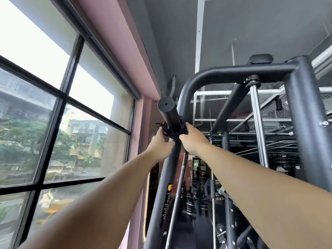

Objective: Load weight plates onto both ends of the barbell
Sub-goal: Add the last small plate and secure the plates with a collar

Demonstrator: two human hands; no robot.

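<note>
- Black rack frame [212, 74] fills my right side, window [53, 105] on my left.
- Barbell sleeve [168, 114] is raised overhead beside the frame, end cap facing me, no plates visible.
- Left hand [159, 142] and right hand [193, 141] both closed around the black collar clamp [172, 131] on the sleeve.

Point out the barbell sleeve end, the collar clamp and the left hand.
barbell sleeve [166, 104], head view, flat end face.
collar clamp [173, 133], head view, black ring round the sleeve.
left hand [159, 141], head view, back of hand.
</note>
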